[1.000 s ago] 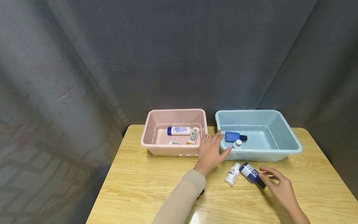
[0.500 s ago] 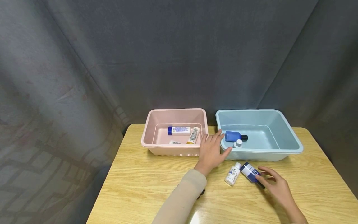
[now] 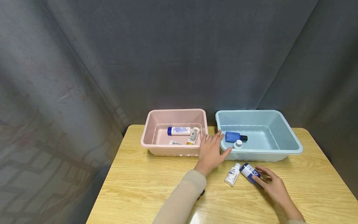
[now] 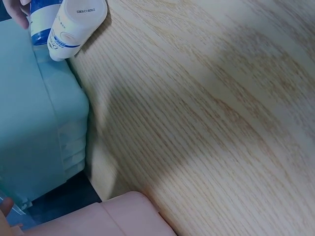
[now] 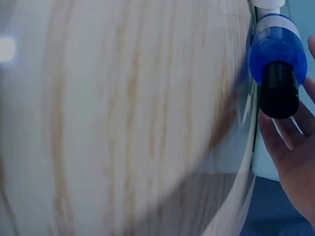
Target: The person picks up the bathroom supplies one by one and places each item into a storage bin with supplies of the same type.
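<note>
The dark blue bottle (image 3: pixel 250 172) lies on its side on the bench (image 3: pixel 145 183) just before the blue tub (image 3: pixel 291 146), touching a white bottle (image 3: pixel 232 175). It looks light, stiff and smooth, apt to roll, so the barrel is the best hold. The right hand (image 3: pixel 269 183) has its fingers curling over the capped end in a loose, unclosed grip, while the left hand (image 3: pixel 210 152) rests flat, fingers straight, against the tub's corner.

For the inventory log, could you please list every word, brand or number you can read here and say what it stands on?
"Dove": on the white bottle lying on the table, head view.
Printed code on that bottle's base, left wrist view: digits too blurred to read surely.
Dark blue bottle by the right hand: white label, unreadable.
Bottles in the pink bin: print too small.
Blue bottle in the blue bin: no text seen.
</note>
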